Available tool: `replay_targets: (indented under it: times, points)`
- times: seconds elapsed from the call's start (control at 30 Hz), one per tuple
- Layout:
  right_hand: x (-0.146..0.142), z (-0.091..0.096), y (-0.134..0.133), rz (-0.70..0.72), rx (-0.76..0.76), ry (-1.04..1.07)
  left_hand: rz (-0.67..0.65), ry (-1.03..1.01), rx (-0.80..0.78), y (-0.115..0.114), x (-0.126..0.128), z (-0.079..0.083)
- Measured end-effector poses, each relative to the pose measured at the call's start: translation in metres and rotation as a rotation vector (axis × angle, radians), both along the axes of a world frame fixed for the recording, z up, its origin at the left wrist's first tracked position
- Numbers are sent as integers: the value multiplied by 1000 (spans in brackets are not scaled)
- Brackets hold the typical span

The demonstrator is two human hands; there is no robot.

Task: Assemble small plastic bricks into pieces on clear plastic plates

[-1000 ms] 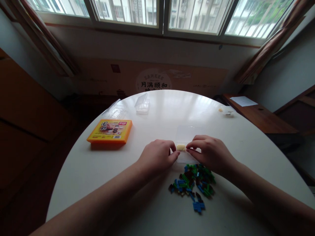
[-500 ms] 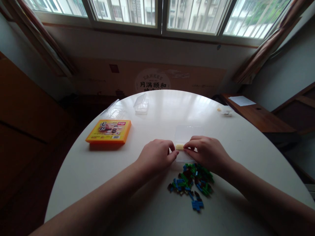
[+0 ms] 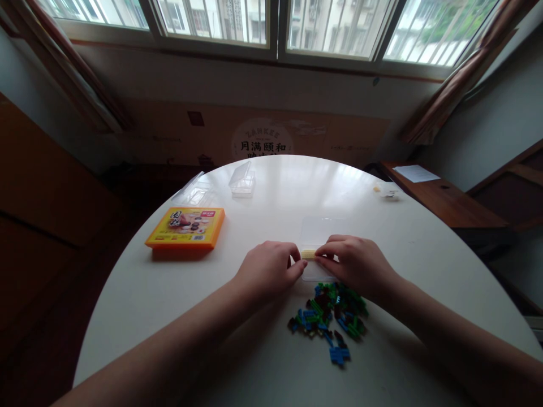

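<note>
Between my two hands lies a small pale-yellow studded strip, like a row of building blocks [image 3: 308, 254], over a clear plastic box [image 3: 322, 228] whose lid stands open at the back. My left hand [image 3: 274, 263] has thumb and fingertips curled closed at the strip's left end. From the other side, my right hand [image 3: 350, 257] pinches the right end between thumb and fingers. Just in front of the box is a loose pile of small blue, green and dark building blocks [image 3: 331, 311]. A blue piece [image 3: 339, 356] sits at the pile's near edge.
To the left on the white round table [image 3: 169, 316] is an orange-and-yellow game box [image 3: 186, 227]. Behind it stand clear plastic cases [image 3: 195, 192] and a small open clear box [image 3: 243, 183]. A small clear packet [image 3: 387, 192] lies at the back right.
Both hands keep nearly the same pose around the yellow strip. The whole view has shifted very slightly; the blocks and boxes stay in place.
</note>
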State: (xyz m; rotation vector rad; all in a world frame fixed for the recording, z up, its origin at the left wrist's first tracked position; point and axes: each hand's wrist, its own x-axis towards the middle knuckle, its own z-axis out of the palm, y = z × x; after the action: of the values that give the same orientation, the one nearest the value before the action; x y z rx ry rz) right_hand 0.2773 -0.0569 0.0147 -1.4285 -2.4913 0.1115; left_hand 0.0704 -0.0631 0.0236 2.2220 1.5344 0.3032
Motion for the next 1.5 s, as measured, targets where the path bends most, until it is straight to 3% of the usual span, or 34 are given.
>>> replay_targets:
  times: [0.23,0.5,0.87,0.93,1.03,1.17,1.27,1.5]
  points:
    - [3,3,-2,10,16,10,-13,-5,6,0,-1,0]
    - [19,17,-8,-48,136,40,-21,-32,-22,1,-2,-1]
    - [27,28,-10,25,33,-16,-35,-63,-37,5,-3,1]
    - [27,34,-13,80,36,-34,-88,-58,-5,4,-7,7]
    - [25,47,-22,236,-7,-147,-320,-42,28,0,-13,21]
    - [18,56,-44,410,-184,-182,-596,-34,-94,-11,-17,40]
    - [14,56,-59,519,-306,-167,-655,16,-207,-17,-16,49]
    - [10,50,-67,540,-361,-195,-674,96,-261,-21,-13,46]
